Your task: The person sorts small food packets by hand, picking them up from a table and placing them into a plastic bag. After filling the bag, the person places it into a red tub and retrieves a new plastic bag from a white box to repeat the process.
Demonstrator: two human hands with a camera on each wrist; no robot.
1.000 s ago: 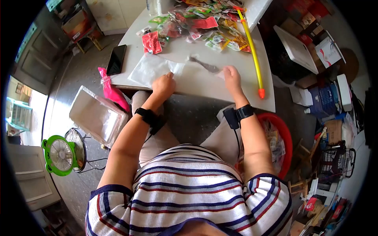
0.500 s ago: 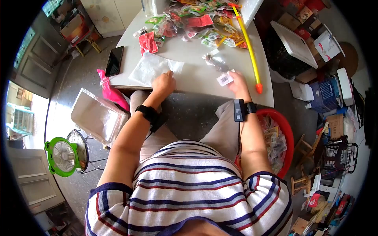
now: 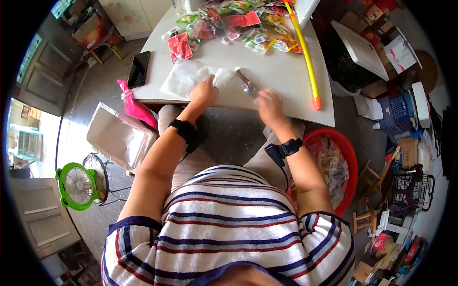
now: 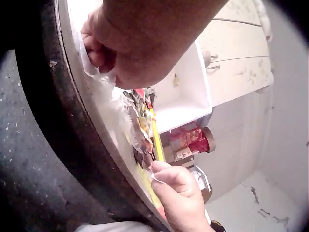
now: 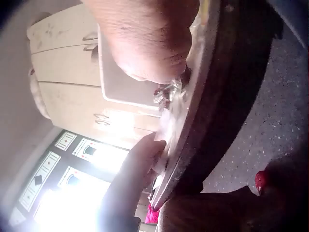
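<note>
My left hand [image 3: 204, 93] pinches the near right edge of a clear plastic bag [image 3: 180, 80] that lies flat on the table. In the left wrist view, thin film of the bag [image 4: 91, 65] wraps up round the curled fingers. My right hand [image 3: 271, 108], blurred by motion, grips one end of a small clear packet [image 3: 247, 86] with dark contents. The packet points away to the left, its far tip close to the bag's right side. In the left wrist view, a bit of pale film shows between that hand's thumb and fingers [image 4: 166, 173].
A pile of colourful snack packets [image 3: 229, 24] covers the table's far side, with a red packet [image 3: 180, 46] nearer. A yellow tube [image 3: 305, 62] lies along the right. A phone [image 3: 139, 69] rests at the left edge. A red basin [image 3: 350, 167] of packets stands below right.
My right hand has moved left with the packet, closer to the bag. The packet's white label, visible half a second ago, is out of sight now. My left hand stays at the bag's edge.
</note>
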